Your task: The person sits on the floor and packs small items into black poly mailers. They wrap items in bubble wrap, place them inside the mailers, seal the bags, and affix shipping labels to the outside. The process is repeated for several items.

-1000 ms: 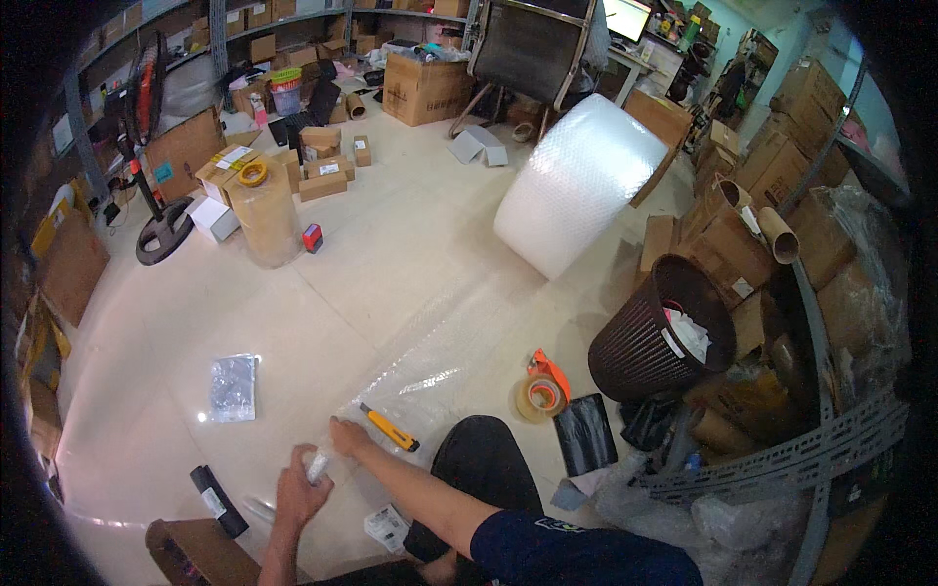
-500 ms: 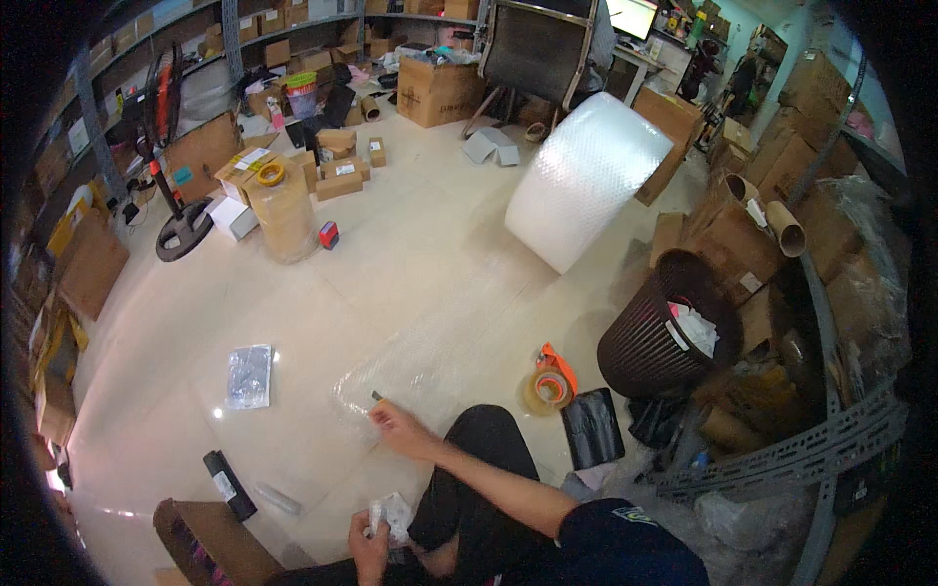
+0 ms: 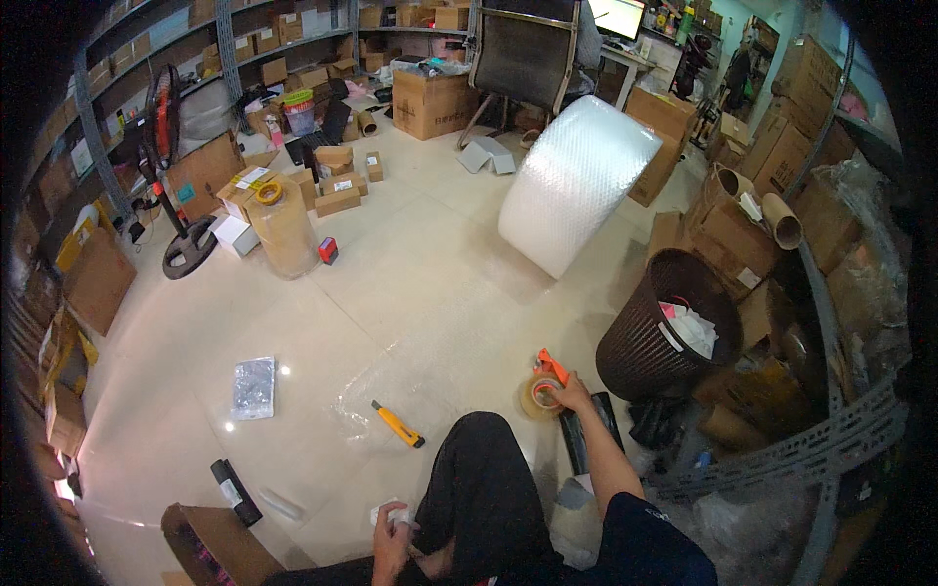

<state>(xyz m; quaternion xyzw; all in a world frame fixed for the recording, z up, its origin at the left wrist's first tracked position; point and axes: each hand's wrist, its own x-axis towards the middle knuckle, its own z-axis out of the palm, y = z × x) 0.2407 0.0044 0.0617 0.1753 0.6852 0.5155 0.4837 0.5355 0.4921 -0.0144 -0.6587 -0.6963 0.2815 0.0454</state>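
Note:
My right hand (image 3: 571,393) grips the orange tape dispenser (image 3: 550,363) with its roll of clear tape (image 3: 538,398), beside a black plastic bundle (image 3: 600,415) on the floor. My left hand (image 3: 393,535) is closed on a small white wrapped item (image 3: 381,510) by my bent knee (image 3: 474,454). A yellow box cutter (image 3: 396,422) lies on a stretch of clear bubble wrap (image 3: 366,381). To the left lie a silver pouch (image 3: 253,387), a black roll (image 3: 234,490) and a small clear tube (image 3: 281,504).
A big bubble-wrap roll (image 3: 576,186) stands ahead, before a chair (image 3: 518,54). A dark bin (image 3: 645,342), cardboard boxes (image 3: 733,234) and a metal shelf frame (image 3: 811,439) crowd the right. A wrapped yellowish roll (image 3: 288,234), fan (image 3: 186,249) and open carton (image 3: 210,547) are leftward.
My right hand has left the box cutter and moved right onto the tape dispenser. My left hand has moved down and right with the white item, to beside my knee.

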